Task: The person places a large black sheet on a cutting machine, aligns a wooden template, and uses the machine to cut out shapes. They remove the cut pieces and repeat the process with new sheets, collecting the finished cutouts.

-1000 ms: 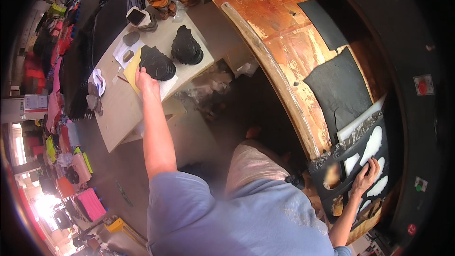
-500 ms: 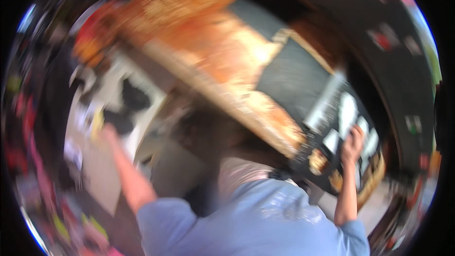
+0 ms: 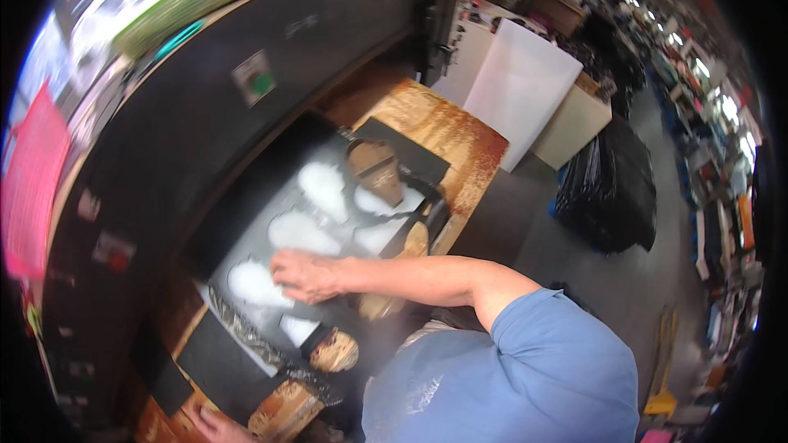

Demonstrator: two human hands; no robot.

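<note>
My right hand [image 3: 308, 276] reaches in from the right, its fingers curled down at the edge of a rounded white piece [image 3: 256, 285]. Whether they pinch anything is hidden. More white pieces [image 3: 302, 232] of similar rounded shape lie beside it on a dark sheet [image 3: 254, 238]. Farther along the sheet sits a brown shaped piece [image 3: 377, 171]. A worn tan block with a rounded end [image 3: 335, 350] lies nearer to me. At the lower left edge, partly cut off and a little blurred, my left hand [image 3: 215, 424] rests by the wooden bench with fingers extended, holding nothing visible.
A tall dark panel [image 3: 205, 98] with stickers runs behind the bench. The worn wooden bench top [image 3: 443, 127] ends at the right, near a white board [image 3: 521, 74]. A black plastic bag [image 3: 611, 184] stands on the floor beyond, and a green basket [image 3: 185, 8] sits above the panel.
My view has swung to the right, bringing the white pieces to the middle. My left hand has left the light table and now shows near the bench; the right stays over the white pieces.
</note>
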